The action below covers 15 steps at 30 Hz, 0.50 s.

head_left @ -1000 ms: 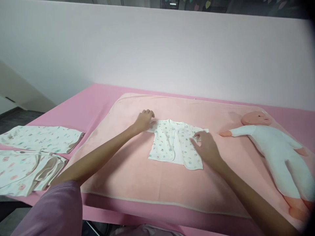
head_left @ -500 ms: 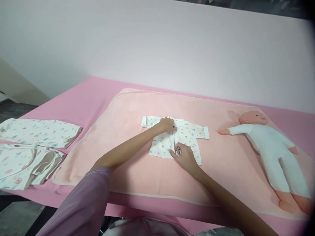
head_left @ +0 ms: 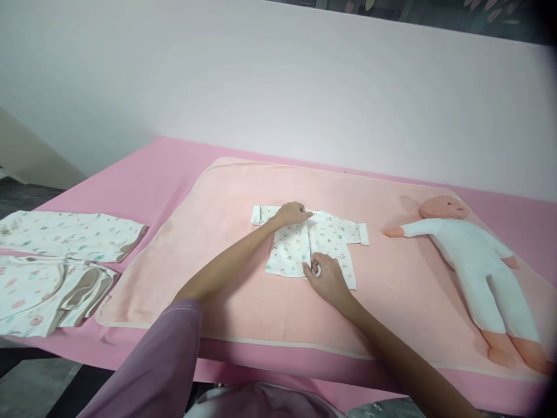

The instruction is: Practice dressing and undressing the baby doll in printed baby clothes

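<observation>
"Start with the head view. Where's the small shirt?"

"The small shirt (head_left: 287, 252) lies flat near the middle of a peach blanket (head_left: 235, 313), its neckline toward the white wall (head_left: 304, 87) and both sleeves out to the sides. It's white with a tiny print, and its front edges meet down the middle."

"And the hands?"

"The left hand (head_left: 292, 213) is at the top of the shirt, by the neckline, with its fingers curled under. From this angle the fingertips are partly hidden, so I can't tell whether they pinch the cloth. The right hand (head_left: 327, 277) is lower, near the hem, its thumb and bent forefinger pinching the front edge."

"What's around them?"

"A doll (head_left: 465, 261) lies on its back on the blanket, well to the right of the shirt, one arm stretched toward it. Beneath the blanket is a pink table cover (head_left: 148, 174). On its left side are a printed garment (head_left: 65, 235) with a brown edge and, nearer the person, a folded garment (head_left: 30, 296) with larger prints."

"Any clothing on the person?"

"A purple sleeve (head_left: 152, 360) covers the upper left arm."
</observation>
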Each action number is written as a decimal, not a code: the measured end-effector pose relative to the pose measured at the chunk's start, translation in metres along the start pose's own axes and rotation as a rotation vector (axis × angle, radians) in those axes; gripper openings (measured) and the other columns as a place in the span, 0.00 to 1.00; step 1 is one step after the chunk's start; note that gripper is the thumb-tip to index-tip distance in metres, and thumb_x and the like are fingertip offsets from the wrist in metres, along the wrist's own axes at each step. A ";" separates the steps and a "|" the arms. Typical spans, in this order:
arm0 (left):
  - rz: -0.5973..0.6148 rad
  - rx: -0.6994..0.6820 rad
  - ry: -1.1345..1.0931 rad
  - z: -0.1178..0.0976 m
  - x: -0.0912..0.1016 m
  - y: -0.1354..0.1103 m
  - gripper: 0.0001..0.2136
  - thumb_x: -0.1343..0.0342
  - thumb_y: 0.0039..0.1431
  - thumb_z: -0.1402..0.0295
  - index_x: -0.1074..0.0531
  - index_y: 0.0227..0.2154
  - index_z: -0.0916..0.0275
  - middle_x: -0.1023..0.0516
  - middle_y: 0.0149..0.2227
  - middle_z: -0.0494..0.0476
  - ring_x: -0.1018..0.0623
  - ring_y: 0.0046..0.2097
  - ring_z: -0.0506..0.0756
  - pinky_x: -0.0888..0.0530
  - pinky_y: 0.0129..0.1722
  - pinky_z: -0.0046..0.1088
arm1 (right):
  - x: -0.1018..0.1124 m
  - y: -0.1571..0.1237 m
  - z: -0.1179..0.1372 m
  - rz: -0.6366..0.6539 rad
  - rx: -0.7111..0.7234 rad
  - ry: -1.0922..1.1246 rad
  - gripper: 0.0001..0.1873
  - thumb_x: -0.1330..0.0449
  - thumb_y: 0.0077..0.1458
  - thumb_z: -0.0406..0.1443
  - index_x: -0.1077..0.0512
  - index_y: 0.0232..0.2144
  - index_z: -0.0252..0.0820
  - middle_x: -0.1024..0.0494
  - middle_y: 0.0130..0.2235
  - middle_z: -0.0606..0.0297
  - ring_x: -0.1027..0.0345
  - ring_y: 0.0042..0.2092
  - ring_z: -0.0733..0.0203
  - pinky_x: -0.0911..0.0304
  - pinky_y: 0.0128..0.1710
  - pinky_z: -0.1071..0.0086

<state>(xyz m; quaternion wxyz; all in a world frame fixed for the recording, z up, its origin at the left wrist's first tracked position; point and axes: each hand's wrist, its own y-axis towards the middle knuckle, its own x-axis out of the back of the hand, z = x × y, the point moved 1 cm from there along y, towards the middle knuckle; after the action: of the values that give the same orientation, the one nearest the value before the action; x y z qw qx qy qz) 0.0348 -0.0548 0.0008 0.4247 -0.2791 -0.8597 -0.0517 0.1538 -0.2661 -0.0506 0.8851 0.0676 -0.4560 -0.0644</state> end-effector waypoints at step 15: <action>0.047 0.218 -0.244 0.077 0.059 -0.002 0.20 0.57 0.68 0.52 0.35 0.27 0.60 0.30 0.25 0.56 0.31 0.27 0.54 0.32 0.31 0.33 | -0.031 0.064 0.123 0.019 0.445 0.158 0.04 0.44 0.68 0.37 0.31 0.43 0.45 0.22 0.45 0.62 0.30 0.49 0.54 0.37 0.53 0.58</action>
<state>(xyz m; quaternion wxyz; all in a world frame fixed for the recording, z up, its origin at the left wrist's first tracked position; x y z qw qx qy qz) -0.0488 -0.0060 -0.0029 0.3462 -0.2554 -0.8986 0.0860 0.0388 -0.2057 0.0068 0.8819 0.2616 -0.3888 0.0518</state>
